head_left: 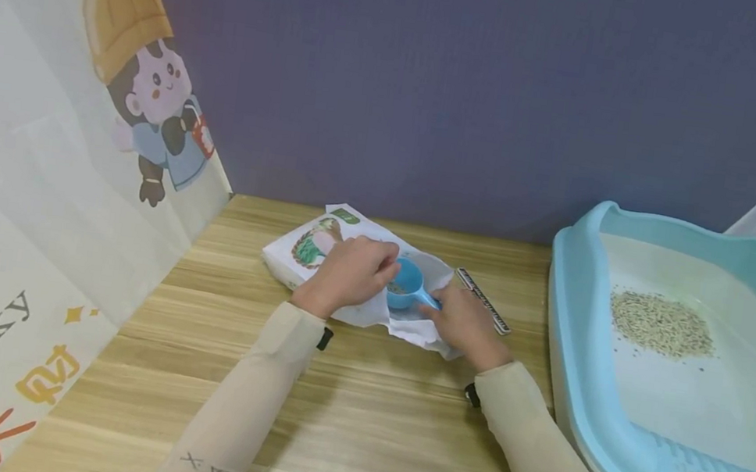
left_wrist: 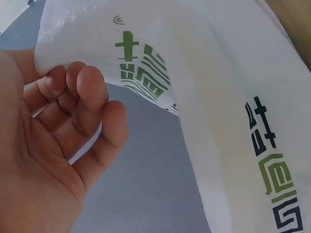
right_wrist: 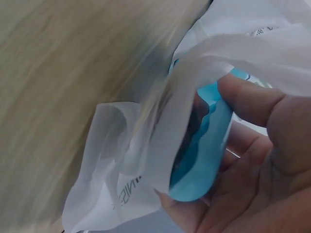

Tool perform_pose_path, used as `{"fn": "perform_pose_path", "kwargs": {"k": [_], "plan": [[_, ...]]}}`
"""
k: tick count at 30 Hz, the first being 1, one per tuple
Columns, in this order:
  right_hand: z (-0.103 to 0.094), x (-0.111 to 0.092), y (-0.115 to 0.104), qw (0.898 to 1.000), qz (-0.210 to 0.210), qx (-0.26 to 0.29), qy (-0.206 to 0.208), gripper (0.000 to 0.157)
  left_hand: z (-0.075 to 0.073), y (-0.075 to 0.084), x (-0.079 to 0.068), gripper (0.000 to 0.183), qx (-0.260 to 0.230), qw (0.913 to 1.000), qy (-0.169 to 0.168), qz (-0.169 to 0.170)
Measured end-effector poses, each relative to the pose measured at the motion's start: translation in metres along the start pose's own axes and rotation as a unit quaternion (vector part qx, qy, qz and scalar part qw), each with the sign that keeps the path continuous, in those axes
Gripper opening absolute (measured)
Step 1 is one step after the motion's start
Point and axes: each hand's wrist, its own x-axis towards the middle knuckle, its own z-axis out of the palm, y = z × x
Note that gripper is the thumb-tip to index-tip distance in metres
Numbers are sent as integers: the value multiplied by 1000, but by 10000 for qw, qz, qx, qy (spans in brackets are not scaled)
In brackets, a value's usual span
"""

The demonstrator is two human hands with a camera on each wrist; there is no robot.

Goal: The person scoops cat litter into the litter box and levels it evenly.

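A white printed plastic bag (head_left: 291,253) lies on the wooden table with its mouth toward the right. At that mouth, my left hand (head_left: 354,271) pinches the edge of the film and lifts it; the raised bag wall (left_wrist: 223,107) fills much of the left wrist view. My right hand (head_left: 466,324) grips the handle of a light blue scoop (head_left: 411,278), whose cup sits in the bag opening with some pellets in it. Seen from the right wrist, thumb and fingers wrap the scoop's handle (right_wrist: 216,145), partly hidden behind bag film.
To the right stands a large blue and white litter box (head_left: 562,306), with a heap of beige pellets (head_left: 661,324) on its floor. A narrow black-and-white strip (head_left: 483,302) lies beside the bag. Behind the wooden table (head_left: 361,431) rises a dark panel (head_left: 438,94).
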Motion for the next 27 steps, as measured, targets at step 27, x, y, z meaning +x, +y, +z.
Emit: {"fn": "perform_pose_path", "kwargs": {"k": [27], "plan": [[-1,1,-2,9987,309,68,-402,22,2,0,0,38,-63,10000,-12,-55]]}}
